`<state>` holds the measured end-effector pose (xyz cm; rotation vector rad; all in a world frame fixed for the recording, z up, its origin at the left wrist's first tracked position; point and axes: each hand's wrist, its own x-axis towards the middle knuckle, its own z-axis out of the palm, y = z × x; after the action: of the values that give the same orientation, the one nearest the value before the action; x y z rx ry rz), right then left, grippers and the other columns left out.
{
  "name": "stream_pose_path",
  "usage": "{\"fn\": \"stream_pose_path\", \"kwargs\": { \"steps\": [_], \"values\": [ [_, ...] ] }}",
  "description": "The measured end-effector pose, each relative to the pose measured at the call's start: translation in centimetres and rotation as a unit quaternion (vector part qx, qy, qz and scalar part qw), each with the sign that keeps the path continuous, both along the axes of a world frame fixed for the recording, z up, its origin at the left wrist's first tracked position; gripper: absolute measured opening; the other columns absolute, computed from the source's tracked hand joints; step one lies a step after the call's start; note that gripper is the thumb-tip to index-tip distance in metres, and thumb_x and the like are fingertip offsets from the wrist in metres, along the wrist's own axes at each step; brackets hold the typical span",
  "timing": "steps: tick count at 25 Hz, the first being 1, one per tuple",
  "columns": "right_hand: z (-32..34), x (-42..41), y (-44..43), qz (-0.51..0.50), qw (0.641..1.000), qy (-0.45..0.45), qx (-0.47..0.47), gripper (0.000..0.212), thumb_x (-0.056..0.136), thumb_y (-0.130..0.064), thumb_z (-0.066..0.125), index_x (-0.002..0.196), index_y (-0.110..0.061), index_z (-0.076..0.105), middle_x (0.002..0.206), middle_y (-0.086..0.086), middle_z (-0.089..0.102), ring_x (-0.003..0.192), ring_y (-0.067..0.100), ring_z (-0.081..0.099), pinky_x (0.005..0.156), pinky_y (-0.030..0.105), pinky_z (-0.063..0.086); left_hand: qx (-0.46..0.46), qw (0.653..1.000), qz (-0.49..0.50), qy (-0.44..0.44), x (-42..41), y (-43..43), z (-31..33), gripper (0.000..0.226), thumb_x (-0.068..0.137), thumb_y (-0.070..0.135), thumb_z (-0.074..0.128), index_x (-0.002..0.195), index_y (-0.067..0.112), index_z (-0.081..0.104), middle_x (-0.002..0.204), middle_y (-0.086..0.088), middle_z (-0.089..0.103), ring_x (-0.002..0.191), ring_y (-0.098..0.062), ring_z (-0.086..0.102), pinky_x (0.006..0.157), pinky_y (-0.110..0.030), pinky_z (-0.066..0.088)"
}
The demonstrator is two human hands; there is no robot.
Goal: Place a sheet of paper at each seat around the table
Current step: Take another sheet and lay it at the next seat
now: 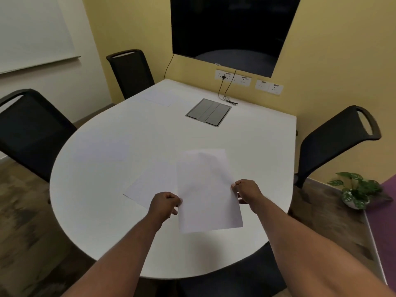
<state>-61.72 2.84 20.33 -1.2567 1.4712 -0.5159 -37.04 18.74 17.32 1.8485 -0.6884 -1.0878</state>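
Observation:
A white sheet of paper (207,189) hangs over the near part of the white table (107,211). My left hand (165,204) pinches its left edge and my right hand (246,194) pinches its right edge. A second sheet (150,187) lies just behind my left hand; whether that hand also holds it I cannot tell. Faint white sheets lie at the left seat (102,146) and at the far-left seat (160,97).
Black chairs stand at the left (32,129), the far left (130,71), the right (336,138) and just below me (235,279). A grey cable hatch (209,112) is set in the tabletop, with a dark screen (231,28) on the wall. A potted plant (355,189) stands on the floor at right.

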Motion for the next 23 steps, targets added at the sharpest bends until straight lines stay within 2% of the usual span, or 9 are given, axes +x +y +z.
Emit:
{"fn": "stream_pose_path", "kwargs": {
  "steps": [2,5,9,13,15,18,23],
  "values": [
    [-2.0,-0.4,-1.9,0.028,0.999,0.014,0.01,0.016,0.09,-0.005,0.059,0.091,0.009,0.065,0.086,0.012,0.059,0.076,0.026,0.055,0.061,0.031,0.054,0.03,0.999,0.022,-0.004,-1.5,-0.7,-1.2,0.01,0.08,0.012,0.073,0.074,0.006,0.068,0.081,-0.007,0.075,0.052,-0.016,0.066,0.048,-0.024,0.039],
    [-5.1,-1.1,-3.8,0.063,0.997,0.049,0.007,0.022,0.089,-0.007,0.06,0.094,0.015,0.063,0.08,0.01,0.055,0.071,0.024,0.049,0.06,0.033,0.049,0.065,0.996,0.051,-0.012,-3.5,-1.1,-3.1,0.011,0.079,0.012,0.074,0.072,0.007,0.069,0.077,-0.007,0.075,0.053,-0.017,0.069,0.049,-0.024,0.041],
    [-9.5,-1.8,-5.7,0.106,0.99,0.097,0.002,0.02,0.086,-0.012,0.064,0.085,0.007,0.07,0.074,0.009,0.059,0.069,0.025,0.051,0.063,0.035,0.046,0.108,0.99,0.089,-0.027,-5.6,-1.5,-5.8,0.012,0.077,0.015,0.078,0.072,0.007,0.071,0.073,-0.003,0.075,0.057,-0.019,0.073,0.051,-0.024,0.043],
    [-13.2,-2.0,-6.5,0.122,0.985,0.12,0.001,0.021,0.086,-0.014,0.066,0.066,-0.007,0.069,0.068,0.003,0.061,0.067,0.024,0.052,0.066,0.032,0.042,0.144,0.982,0.114,-0.034,-6.7,-2.3,-8.6,0.014,0.077,0.019,0.08,0.074,0.008,0.072,0.074,-0.002,0.075,0.057,-0.016,0.073,0.052,-0.022,0.042],
    [-15.2,-1.9,-6.9,0.125,0.982,0.142,-0.005,0.019,0.087,-0.016,0.067,0.07,-0.008,0.071,0.072,0.003,0.065,0.069,0.023,0.056,0.066,0.029,0.043,0.156,0.98,0.12,-0.041,-7.0,-3.1,-10.0,0.014,0.078,0.02,0.08,0.074,0.009,0.072,0.076,0.0,0.075,0.056,-0.014,0.073,0.055,-0.021,0.044],
    [-17.5,-1.8,-7.5,0.126,0.976,0.177,-0.011,0.013,0.087,-0.016,0.067,0.08,-0.007,0.073,0.079,0.005,0.07,0.07,0.02,0.059,0.058,0.024,0.041,0.169,0.976,0.128,-0.045,-7.6,-4.2,-12.1,0.013,0.079,0.02,0.079,0.074,0.01,0.072,0.079,0.002,0.075,0.055,-0.012,0.072,0.056,-0.02,0.044],
    [-20.1,-1.8,-8.1,0.125,0.969,0.212,-0.012,0.007,0.087,-0.018,0.068,0.08,-0.021,0.067,0.083,-0.003,0.069,0.066,0.006,0.055,0.054,0.018,0.036,0.191,0.97,0.143,-0.04,-8.6,-5.7,-14.3,0.012,0.079,0.018,0.079,0.075,0.01,0.071,0.076,-0.001,0.075,0.059,-0.017,0.073,0.065,-0.024,0.052]
  ]
}}
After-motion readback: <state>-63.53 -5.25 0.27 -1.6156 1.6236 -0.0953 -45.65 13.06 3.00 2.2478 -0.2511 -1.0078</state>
